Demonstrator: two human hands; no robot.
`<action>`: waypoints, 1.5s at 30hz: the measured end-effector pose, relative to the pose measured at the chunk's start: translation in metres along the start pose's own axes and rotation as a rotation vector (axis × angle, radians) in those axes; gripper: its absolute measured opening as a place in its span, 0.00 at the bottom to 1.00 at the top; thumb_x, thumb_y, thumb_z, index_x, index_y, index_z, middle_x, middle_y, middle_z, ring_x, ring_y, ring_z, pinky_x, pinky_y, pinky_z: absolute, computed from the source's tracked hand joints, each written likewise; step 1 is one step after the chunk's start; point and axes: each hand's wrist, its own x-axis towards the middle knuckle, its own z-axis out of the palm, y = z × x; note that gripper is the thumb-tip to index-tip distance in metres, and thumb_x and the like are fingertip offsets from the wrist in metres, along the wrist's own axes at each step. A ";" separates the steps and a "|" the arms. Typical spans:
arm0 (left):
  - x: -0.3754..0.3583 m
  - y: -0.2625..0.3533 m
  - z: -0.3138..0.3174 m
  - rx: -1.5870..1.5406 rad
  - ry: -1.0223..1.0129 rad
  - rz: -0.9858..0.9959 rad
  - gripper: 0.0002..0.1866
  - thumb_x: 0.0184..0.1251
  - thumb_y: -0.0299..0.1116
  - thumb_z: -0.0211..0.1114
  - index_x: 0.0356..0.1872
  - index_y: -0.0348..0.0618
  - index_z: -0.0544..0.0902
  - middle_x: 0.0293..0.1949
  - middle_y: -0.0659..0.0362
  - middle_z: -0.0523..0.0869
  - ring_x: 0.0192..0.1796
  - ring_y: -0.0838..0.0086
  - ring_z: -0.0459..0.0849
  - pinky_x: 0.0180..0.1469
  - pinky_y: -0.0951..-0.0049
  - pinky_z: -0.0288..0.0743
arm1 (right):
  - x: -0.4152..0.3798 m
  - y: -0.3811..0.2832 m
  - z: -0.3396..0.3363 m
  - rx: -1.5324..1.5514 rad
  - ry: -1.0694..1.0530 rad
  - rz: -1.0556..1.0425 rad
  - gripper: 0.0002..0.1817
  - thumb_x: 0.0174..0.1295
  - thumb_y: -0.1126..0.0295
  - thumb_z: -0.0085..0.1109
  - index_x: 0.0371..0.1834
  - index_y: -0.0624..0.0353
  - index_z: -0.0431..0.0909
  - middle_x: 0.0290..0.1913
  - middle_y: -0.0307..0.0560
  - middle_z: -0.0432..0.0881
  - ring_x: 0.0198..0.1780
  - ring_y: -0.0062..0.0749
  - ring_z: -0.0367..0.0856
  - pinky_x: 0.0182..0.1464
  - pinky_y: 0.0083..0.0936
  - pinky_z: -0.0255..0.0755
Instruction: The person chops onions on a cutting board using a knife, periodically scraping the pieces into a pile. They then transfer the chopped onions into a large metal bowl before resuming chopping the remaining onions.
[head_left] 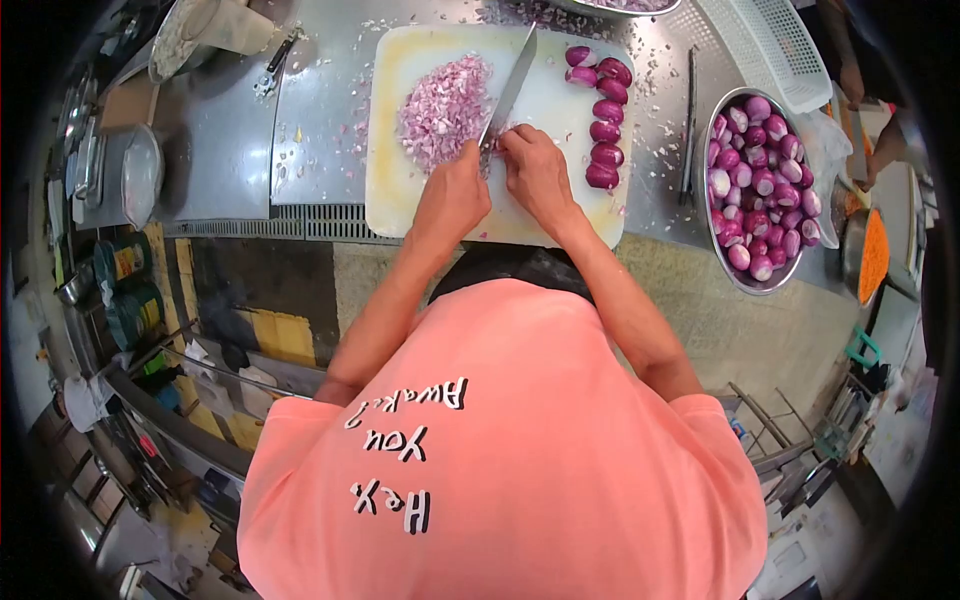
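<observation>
My left hand (452,195) is closed round the handle of a kitchen knife (514,84), whose blade points away from me over a white cutting board (550,105). Close to the right of the blade, my right hand (538,178) has its fingers curled down on a piece of red onion, mostly hidden by the fingers. Left of the knife lies a heap of chopped red onion (445,112). Along the board's right side runs a row of peeled red onion halves (606,132).
A metal bowl of peeled red onions (757,190) stands at the right, beside a dark rod-like tool (690,125). Beyond it are a white plastic basket (775,50), an orange-filled bowl (873,258) and another person's hand (884,150). A peeler (272,72) lies upper left.
</observation>
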 end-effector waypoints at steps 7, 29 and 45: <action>0.008 -0.001 0.004 -0.058 0.012 0.001 0.09 0.63 0.24 0.58 0.42 0.33 0.71 0.26 0.35 0.80 0.35 0.36 0.80 0.35 0.45 0.70 | 0.000 0.005 0.001 0.030 0.002 0.030 0.08 0.53 0.83 0.58 0.36 0.62 0.78 0.35 0.53 0.78 0.40 0.53 0.78 0.42 0.43 0.73; 0.007 0.026 -0.008 -0.108 -0.102 -0.114 0.08 0.64 0.24 0.56 0.42 0.32 0.72 0.27 0.34 0.80 0.36 0.36 0.81 0.37 0.44 0.72 | -0.005 0.007 -0.006 0.082 0.044 0.085 0.07 0.51 0.84 0.57 0.34 0.66 0.77 0.32 0.58 0.77 0.38 0.57 0.78 0.40 0.46 0.73; 0.010 0.018 0.008 -0.097 -0.061 -0.029 0.11 0.64 0.25 0.56 0.46 0.32 0.71 0.27 0.33 0.80 0.37 0.37 0.81 0.39 0.44 0.72 | -0.009 0.012 -0.007 0.077 0.051 0.104 0.06 0.52 0.84 0.56 0.33 0.66 0.78 0.32 0.58 0.79 0.38 0.59 0.79 0.41 0.47 0.73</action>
